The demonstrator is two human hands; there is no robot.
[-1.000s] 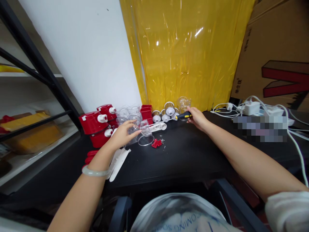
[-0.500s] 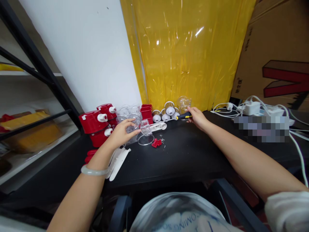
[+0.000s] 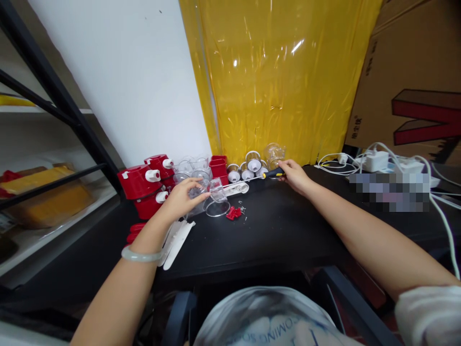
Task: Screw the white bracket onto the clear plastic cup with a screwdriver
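Note:
My left hand [image 3: 185,198] is closed around a clear plastic part [image 3: 217,190], thumb on the near side and fingers on the far side. In my right hand [image 3: 294,177] is the dark blue and yellow handle of a screwdriver [image 3: 272,173]. Its long shaft runs left, with the tip end at the clear part; the exact contact is too small to make out. Just below lies a clear round rim [image 3: 216,207] on the black table. Small red plastic pieces [image 3: 234,213] and several tiny screws [image 3: 243,209] lie to its right.
Red housings with white spouts [image 3: 139,181] are stacked at the left, near more clear parts [image 3: 192,166]. Behind the screwdriver stand a red container [image 3: 218,167] and several silver-and-white cylinders [image 3: 253,162]. White strips [image 3: 178,245] lie near my left wrist. Cables and chargers [image 3: 376,161] occupy the right.
Almost nothing differs. Both hands keep their places and their holds, and the screwdriver stays lined up with the clear part.

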